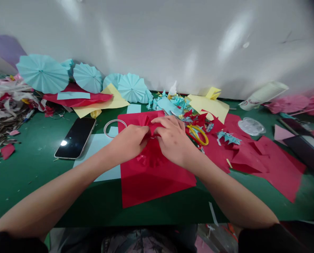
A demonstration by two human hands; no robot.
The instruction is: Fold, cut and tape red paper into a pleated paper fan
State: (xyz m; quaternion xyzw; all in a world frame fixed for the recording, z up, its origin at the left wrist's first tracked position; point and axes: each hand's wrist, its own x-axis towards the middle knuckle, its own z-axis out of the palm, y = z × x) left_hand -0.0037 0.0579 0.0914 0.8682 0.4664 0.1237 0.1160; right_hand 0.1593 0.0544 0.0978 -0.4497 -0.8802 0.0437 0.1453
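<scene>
My left hand (133,142) and my right hand (172,137) come together over a large red paper sheet (157,189) at the middle of the table. Between them is a small piece of pleated red paper (144,121), its folds fanning out above my left fingers. The fingers of both hands are closed on it, and the spot where they meet is partly hidden. More red folds (142,160) show below the hands, on the sheet. Yellow-handled scissors (199,135) lie just right of my right hand. A roll of tape (115,129) lies left of my left hand.
A phone (76,137) lies at left on the green table (40,175). Light blue paper rosettes (132,88) line the wall. Paper scraps (178,102) and red sheets (273,161) spread to the right, near a clear plastic disc (251,126) and a paper cup (263,94).
</scene>
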